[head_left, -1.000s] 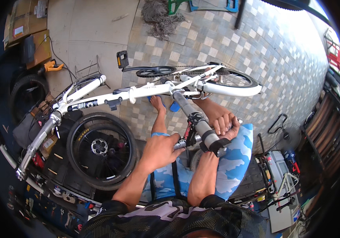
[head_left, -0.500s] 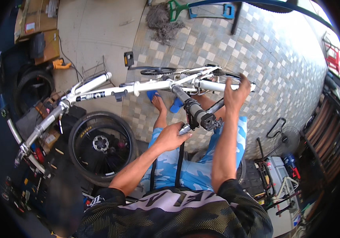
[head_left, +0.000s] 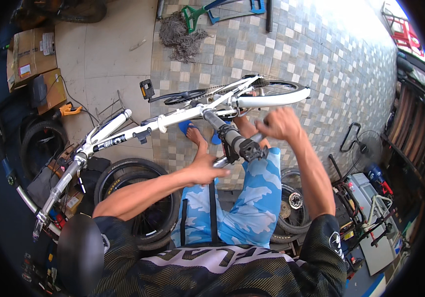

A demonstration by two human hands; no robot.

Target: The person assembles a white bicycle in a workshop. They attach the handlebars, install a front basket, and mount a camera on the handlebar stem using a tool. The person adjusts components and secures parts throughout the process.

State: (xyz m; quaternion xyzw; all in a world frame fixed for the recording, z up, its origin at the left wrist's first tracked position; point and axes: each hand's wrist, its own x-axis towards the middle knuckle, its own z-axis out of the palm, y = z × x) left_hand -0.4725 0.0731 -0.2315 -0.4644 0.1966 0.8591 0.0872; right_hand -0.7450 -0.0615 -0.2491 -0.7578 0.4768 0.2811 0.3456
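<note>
A white bicycle frame (head_left: 173, 120) stretches across in front of me, its grey seat post (head_left: 217, 123) rising toward me. The post ends in a black seat clamp (head_left: 252, 150) with no saddle on it. My left hand (head_left: 206, 169) is closed around a short silver bar (head_left: 221, 162) just left of the post. On the other side my right hand (head_left: 283, 123) is closed on the end of a dark bar (head_left: 258, 137). Whether both bars are one piece is hidden behind the post. The rear wheel has a white fender (head_left: 274, 100).
Loose bicycle wheels (head_left: 138, 198) lie at lower left, and another wheel (head_left: 292, 208) is by my right leg. A mop (head_left: 180, 37) lies on the tiles ahead. Cardboard boxes (head_left: 31, 54) stand far left; a fan (head_left: 367, 148) and a wooden rack (head_left: 403, 119) are at right.
My right hand has come from beside the rear fender toward me and closed on the dark bar. My left hand keeps its hold on the silver bar. The view has shifted.
</note>
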